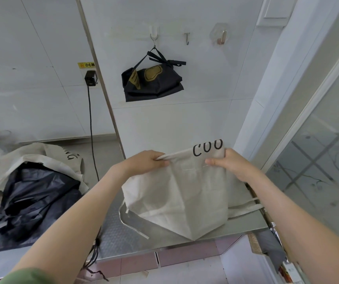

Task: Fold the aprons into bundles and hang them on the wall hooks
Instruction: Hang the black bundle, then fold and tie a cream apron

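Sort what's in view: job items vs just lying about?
Job: cream apron, gripped by left hand and right hand; black bundle on left hook; free middle hook, right hook; unfolded black apron and pale apron on the counter.
Lying about: wall plug, its cable, yellow sticker.

Cream apron [176,193] black lettering, black bundle [152,83] gold print

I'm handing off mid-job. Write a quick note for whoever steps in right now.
Hands: the left hand and right hand each pinch the top edge of the cream apron, held up over the counter, partly folded.
Done: one black bundle hangs on the left hook.
Left: finish and hang this one; the middle hook and right hook are free. A black apron and second cream apron lie unfolded on the counter's left.
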The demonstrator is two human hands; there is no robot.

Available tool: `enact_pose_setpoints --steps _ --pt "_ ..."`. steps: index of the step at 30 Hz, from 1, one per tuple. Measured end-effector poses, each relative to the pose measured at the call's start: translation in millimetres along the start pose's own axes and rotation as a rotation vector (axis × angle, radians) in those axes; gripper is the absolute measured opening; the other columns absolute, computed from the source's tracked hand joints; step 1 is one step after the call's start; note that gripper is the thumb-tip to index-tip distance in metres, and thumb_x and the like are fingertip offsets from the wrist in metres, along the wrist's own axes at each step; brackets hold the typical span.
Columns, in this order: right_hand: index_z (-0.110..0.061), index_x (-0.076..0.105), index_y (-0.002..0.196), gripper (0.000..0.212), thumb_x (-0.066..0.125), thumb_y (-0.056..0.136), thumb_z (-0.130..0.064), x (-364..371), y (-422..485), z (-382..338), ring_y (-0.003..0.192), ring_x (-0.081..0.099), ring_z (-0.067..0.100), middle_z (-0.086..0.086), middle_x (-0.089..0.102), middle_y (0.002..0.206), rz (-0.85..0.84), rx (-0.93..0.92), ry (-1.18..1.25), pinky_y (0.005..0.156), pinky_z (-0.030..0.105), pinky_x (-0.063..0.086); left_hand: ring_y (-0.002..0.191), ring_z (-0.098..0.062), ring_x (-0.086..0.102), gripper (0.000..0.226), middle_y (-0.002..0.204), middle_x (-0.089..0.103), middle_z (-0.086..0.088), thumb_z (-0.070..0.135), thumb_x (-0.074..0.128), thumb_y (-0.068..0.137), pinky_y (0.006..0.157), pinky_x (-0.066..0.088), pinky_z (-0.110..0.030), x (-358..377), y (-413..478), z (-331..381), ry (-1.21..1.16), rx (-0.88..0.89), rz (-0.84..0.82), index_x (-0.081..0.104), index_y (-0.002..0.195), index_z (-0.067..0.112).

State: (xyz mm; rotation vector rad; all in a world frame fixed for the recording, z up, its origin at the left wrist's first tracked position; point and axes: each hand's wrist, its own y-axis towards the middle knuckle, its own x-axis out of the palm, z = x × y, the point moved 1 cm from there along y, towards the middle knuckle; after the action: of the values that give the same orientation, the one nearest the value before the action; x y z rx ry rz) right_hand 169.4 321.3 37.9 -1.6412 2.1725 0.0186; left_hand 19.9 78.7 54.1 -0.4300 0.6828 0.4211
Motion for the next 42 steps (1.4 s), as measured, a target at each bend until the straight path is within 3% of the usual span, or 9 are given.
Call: enact_pose_setpoints --steps 5,10,14,17,21,24,30,36,42 --pt "-0.041 0.067 0.104 0.038 0.064 0.073 -0.064 9.5 5.5 33.3 0.105 0.061 0.012 -0.012 0.067 0.112 0.032 0.104 -0.423 0.099 0.037 0.046 0.058 -0.007 0.04 0.03 0.064 0.046 0.007 0.035 0.052 0.097 0.057 0.03 -0.021 -9.7 -0.5 -0.4 0.167 -0.008 0.078 0.051 0.072 0.018" --pt "-0.011 0.06 0.103 0.037 0.048 0.097 -0.045 17.3 -0.7 18.4 0.036 0.052 0.018 0.01 0.065 0.056 0.034 0.196 -0.482 0.054 0.026 0.046 0.08 -0.014 0.056 0.01 0.083 0.061 0.005 0.032 0.06 0.089 0.072 0.042 -0.029 -12.3 -4.1 -14.9 0.41 -0.123 -0.105 0.062 0.088 0.023" --pt "-0.011 0.053 0.124 0.032 0.048 0.1 -0.031 20.2 0.9 9.9 0.051 0.068 0.03 0.008 0.056 0.12 0.048 0.185 -0.183 0.062 0.037 0.056 0.079 -0.019 0.05 0.027 0.072 0.05 0.003 0.026 0.05 0.097 0.061 0.032 -0.026 -10.0 -3.1 -23.8 0.446 -0.182 -0.032 0.048 0.072 0.018" --pt "-0.014 0.058 0.105 0.009 0.051 0.099 -0.017 21.0 5.0 2.2 0.068 0.068 0.028 0.022 0.06 0.121 0.204 0.087 0.029 0.071 0.038 0.06 0.101 -0.028 0.055 0.023 0.089 0.06 0.0 0.023 0.041 0.102 0.073 0.038 -0.03 -18.4 2.9 -14.1 0.447 -0.169 0.128 0.059 0.09 0.014" --pt "-0.021 0.064 0.092 0.021 0.048 0.097 -0.008 16.9 7.8 -4.1 0.091 0.068 0.029 0.019 0.071 0.1 0.36 -0.148 -0.259 0.086 0.043 0.053 0.13 -0.026 0.042 0.032 0.137 0.053 0.001 0.029 0.04 0.101 0.102 0.03 -0.039 -32.8 9.2 -8.6 0.442 -0.198 0.512 0.057 0.128 0.029" --pt "-0.009 0.065 0.114 0.025 0.046 0.097 -0.011 26.3 4.8 -8.5 0.094 0.064 0.035 0.019 0.07 0.099 0.431 -0.172 -0.589 0.074 0.036 0.044 0.135 -0.032 0.032 0.058 0.146 0.036 -0.011 0.053 0.043 0.095 0.108 0.028 -0.046 -31.1 10.1 -24.4 0.059 -0.48 0.694 0.04 0.141 0.018" --pt "-0.013 0.05 0.136 0.039 0.038 0.099 -0.013 87.8 -3.0 13.0 0.097 0.061 0.037 0.022 0.068 0.104 0.279 -0.093 -0.689 0.076 0.041 0.046 0.096 -0.042 0.062 0.093 0.11 0.06 -0.03 0.075 0.032 0.087 0.079 0.054 -0.045 31.3 -0.5 -57.4 -1.169 -0.796 0.013 0.053 0.11 -0.013" --pt "-0.017 0.05 0.136 0.037 0.04 0.1 -0.02 126.2 -7.0 30.5 0.114 0.056 0.029 0.006 0.061 0.128 0.074 -0.161 -0.72 0.088 0.035 0.042 0.047 -0.018 0.065 0.012 0.063 0.065 -0.009 0.015 0.054 0.096 0.038 0.052 -0.028 76.2 4.4 -60.6 -1.412 -0.731 0.291 0.055 0.09 0.004" --pt "-0.017 0.026 0.148 0.054 0.041 0.097 -0.011 116.7 0.6 51.9 0.107 0.058 0.035 0.012 0.053 0.132 0.105 -0.007 -0.69 0.084 0.041 0.049 0.042 -0.016 0.064 0.014 0.057 0.066 -0.01 -0.005 0.046 0.095 0.045 0.054 -0.026 69.2 8.5 -63.0 -1.385 -0.747 0.262 0.054 0.084 -0.005"
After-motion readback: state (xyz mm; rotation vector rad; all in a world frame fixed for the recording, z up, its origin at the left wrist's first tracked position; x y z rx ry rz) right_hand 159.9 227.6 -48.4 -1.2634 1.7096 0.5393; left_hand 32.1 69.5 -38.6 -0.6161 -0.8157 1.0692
